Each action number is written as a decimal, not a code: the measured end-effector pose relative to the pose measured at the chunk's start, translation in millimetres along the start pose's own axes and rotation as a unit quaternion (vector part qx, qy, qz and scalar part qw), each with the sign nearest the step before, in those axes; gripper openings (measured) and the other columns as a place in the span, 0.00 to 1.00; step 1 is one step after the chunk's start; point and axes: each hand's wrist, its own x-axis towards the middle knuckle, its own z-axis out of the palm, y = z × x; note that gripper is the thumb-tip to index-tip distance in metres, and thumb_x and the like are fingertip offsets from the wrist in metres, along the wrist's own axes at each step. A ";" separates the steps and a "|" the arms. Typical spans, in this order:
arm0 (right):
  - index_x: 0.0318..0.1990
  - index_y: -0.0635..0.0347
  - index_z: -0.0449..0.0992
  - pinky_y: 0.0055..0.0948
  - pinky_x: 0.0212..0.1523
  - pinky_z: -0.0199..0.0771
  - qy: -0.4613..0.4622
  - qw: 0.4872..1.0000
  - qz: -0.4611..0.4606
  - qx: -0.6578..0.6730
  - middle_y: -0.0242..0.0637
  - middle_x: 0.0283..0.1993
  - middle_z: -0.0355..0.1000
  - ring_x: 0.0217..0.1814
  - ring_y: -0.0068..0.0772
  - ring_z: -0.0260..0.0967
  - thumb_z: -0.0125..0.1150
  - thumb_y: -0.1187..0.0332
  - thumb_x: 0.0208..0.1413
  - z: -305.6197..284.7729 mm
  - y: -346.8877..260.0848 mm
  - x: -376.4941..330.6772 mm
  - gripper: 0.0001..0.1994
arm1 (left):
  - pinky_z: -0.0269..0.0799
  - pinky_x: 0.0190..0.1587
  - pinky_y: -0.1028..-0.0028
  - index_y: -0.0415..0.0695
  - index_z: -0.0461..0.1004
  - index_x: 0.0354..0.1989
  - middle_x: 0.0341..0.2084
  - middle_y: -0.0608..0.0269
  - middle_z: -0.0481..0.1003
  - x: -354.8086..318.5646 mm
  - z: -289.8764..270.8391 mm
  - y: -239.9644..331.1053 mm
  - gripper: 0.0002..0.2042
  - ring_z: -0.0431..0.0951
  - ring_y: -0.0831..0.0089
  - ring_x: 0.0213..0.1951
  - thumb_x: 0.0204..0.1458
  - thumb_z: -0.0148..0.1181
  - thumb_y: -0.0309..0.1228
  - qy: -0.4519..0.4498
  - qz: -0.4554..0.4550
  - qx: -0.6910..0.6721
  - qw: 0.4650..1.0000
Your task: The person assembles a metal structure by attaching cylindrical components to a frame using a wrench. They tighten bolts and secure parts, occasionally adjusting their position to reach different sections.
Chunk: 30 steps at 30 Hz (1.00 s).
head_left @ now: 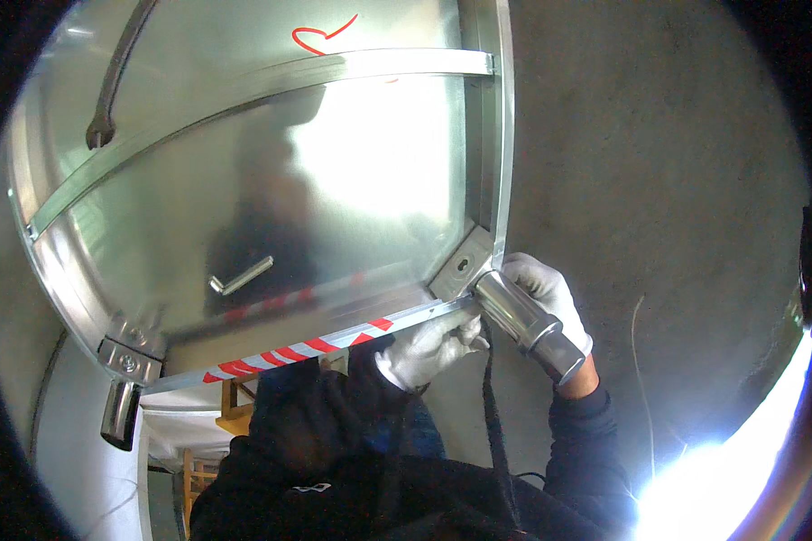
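My right hand (pixel 550 293) grips the metal leg (pixel 528 323), angled down-right off the panel's (pixel 352 180) corner; my left hand (pixel 429 350) pinches the panel's edge.

Floor: grey concrete floor (pixel 659 162), rough and bare, fills right side | Light: hard white glare (pixel 740 478) at lower right, washes out floor there | Cord: thin pale cord (pixel 641 361) lying on floor | Furniture: wooden frame (pixel 209 464) at lower left, partly hidden
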 end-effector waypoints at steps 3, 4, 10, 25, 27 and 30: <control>0.41 0.65 0.73 0.24 0.39 0.70 0.023 0.984 0.140 0.106 0.31 0.35 0.71 0.36 0.22 0.68 0.61 0.74 0.53 3.2 -5.9 -3.2 0.09 | 0.66 0.40 0.74 0.47 0.73 0.37 0.25 0.73 0.66 -1.6 5.2 5.0 0.10 0.68 0.80 0.31 0.61 0.53 0.40 -0.043 -0.015 0.035 0.998; 0.41 0.64 0.73 0.23 0.39 0.70 0.030 0.982 0.155 0.102 0.30 0.35 0.71 0.36 0.21 0.67 0.61 0.73 0.53 3.3 -10.9 -3.3 0.09 | 0.65 0.41 0.75 0.45 0.72 0.39 0.25 0.73 0.65 -0.7 2.1 4.6 0.09 0.67 0.80 0.31 0.62 0.51 0.37 -0.057 -0.031 0.012 0.998; 0.43 0.65 0.73 0.24 0.42 0.70 -0.035 0.987 0.154 -0.004 0.31 0.37 0.72 0.38 0.21 0.68 0.63 0.70 0.52 -11.0 -35.3 6.5 0.12 | 0.66 0.40 0.77 0.45 0.72 0.44 0.29 0.70 0.71 -3.0 0.9 9.7 0.11 0.70 0.80 0.34 0.57 0.58 0.36 -0.043 -0.076 -0.057 0.995; 0.51 0.66 0.70 0.28 0.45 0.71 0.094 0.925 0.207 0.305 0.36 0.44 0.72 0.44 0.27 0.69 0.66 0.58 0.53 26.8 -97.4 68.9 0.24 | 0.66 0.55 0.73 0.40 0.60 0.59 0.51 0.59 0.67 1.4 61.5 -1.3 0.24 0.70 0.75 0.50 0.58 0.59 0.33 0.004 0.014 -0.182 0.983; 0.43 0.64 0.74 0.24 0.35 0.70 0.113 0.933 0.212 0.267 0.28 0.34 0.71 0.34 0.18 0.66 0.62 0.61 0.57 31.8 -99.4 72.3 0.14 | 0.67 0.55 0.73 0.40 0.62 0.58 0.50 0.60 0.68 -0.5 64.9 -0.2 0.23 0.70 0.75 0.50 0.57 0.60 0.32 0.029 0.037 -0.156 0.987; 0.40 0.62 0.73 0.23 0.32 0.69 0.127 0.932 0.213 0.264 0.27 0.32 0.69 0.31 0.18 0.65 0.62 0.65 0.56 38.5 -100.3 75.9 0.11 | 0.67 0.55 0.71 0.40 0.62 0.58 0.50 0.60 0.68 1.0 63.5 3.2 0.23 0.70 0.74 0.50 0.56 0.60 0.30 0.051 0.030 -0.160 0.985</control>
